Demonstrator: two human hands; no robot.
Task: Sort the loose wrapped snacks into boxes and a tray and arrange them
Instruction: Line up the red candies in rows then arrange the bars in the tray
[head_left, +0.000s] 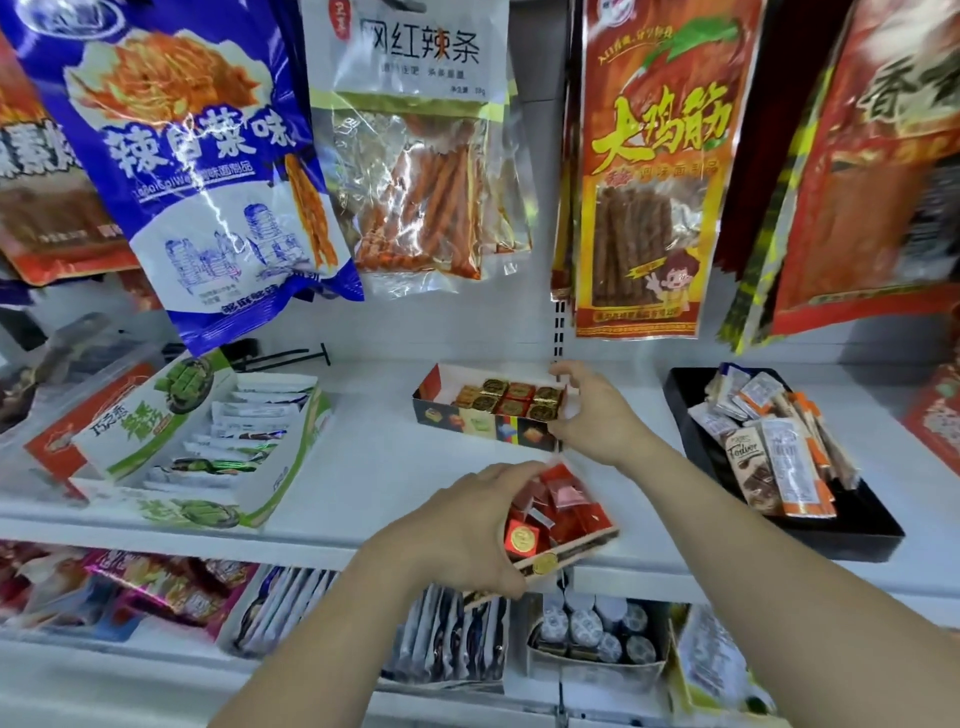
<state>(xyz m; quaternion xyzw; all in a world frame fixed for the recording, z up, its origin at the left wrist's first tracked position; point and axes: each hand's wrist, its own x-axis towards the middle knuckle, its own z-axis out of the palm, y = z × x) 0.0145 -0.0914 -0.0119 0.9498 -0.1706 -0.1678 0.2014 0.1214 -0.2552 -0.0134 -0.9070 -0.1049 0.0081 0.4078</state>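
Jutting over the shelf's (374, 467) front edge, the red-snack box (582, 548) runs lower left to upper right, gripped by the left hand (467, 530). Behind, the right hand (597, 415) clasps the right end of the crosswise gold-cube box (483, 423); a black tray (857, 532) sits farther right.

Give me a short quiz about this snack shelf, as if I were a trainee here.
1. True or false: the black tray is empty.
2. The right hand grips: A) the gold-snack box, B) the black tray, C) nothing?
3. Fill in: the left hand holds the front box, filled with ___ wrapped snacks.
Key: 1 false; 2 A; 3 red.
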